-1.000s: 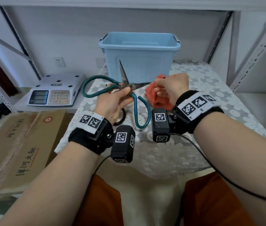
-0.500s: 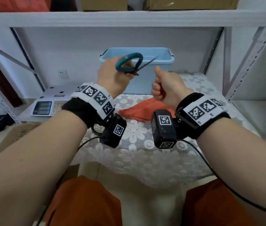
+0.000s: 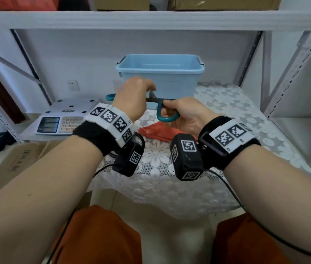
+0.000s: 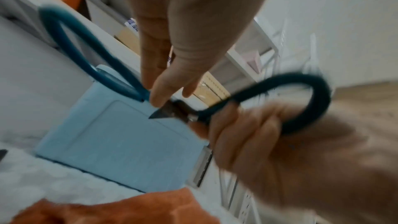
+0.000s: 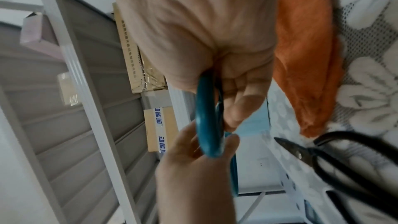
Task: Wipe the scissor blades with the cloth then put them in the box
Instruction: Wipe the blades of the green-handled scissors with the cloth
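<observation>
The cloth (image 3: 162,131) lies on the table (image 3: 236,119) below both hands. The right hand (image 3: 187,113) grips one teal handle of the scissors (image 3: 167,116), and the left hand (image 3: 131,96) pinches them near the pivot, in the air just before the box (image 3: 160,73).

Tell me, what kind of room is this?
Probably a storeroom or small stockroom: a white slotted-steel shelving rack carries brown cardboard cartons overhead, and a white digital weighing scale with a keypad sits beside the lace-covered table.
</observation>
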